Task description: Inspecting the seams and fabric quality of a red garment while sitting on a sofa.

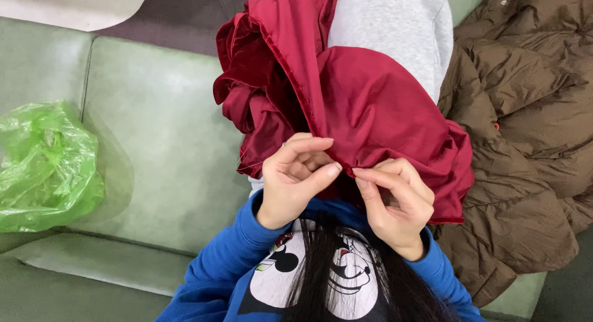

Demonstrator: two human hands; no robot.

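I saw the dark red satin cloth (377, 106) bunched in the lap, spilling up over the grey trousers (395, 32) and toward the brown padded jacket (525, 130) heaped at the right of the pale green sofa (160, 137). The left hand (293, 180) was pinched shut on the cloth's folded edge, thumb under and fingers curled over it; the right hand (395, 201) was closed just beside it, fingertips pressed together on the same edge. A fine pale thread (250, 166) ran out from the left hand; whether a needle sat in the right pinch I could not tell. I judged the cloth light, limp and slippery, the sort that slides out of a loose grip, so the rolled hem between the two hands looked the surest place to hold, with the bulk resting on the lap. On the sofa well to the left lay a crumpled green plastic bag (46, 164), translucent, its contents too blurred for me to make out.
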